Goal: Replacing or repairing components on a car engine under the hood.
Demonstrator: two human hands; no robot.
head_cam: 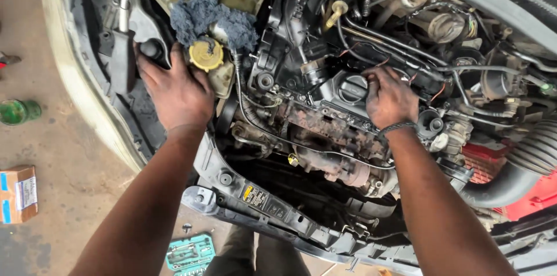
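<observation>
Looking straight down into an open engine bay. The left hand [177, 93] sits left of centre, palm down and fingers spread, its grip resting flat on the black plastic by the inner wing, not wrapped around anything. Just right of it is a yellow reservoir cap [206, 54], with a blue-grey rag [212, 15] bunched above that. The right hand [390, 99] is right of centre on top of the engine, fingers curled down by the black oil filler cap [352, 87]; can't tell whether that grip is actually pinching something. A rusty exhaust manifold [331, 128] sits below, between the two arms. On the concrete floor: a green socket set tray [190, 251] at the bottom, a cardboard box [17, 193] at lower left, and a green bottle [18, 111] at far left.
</observation>
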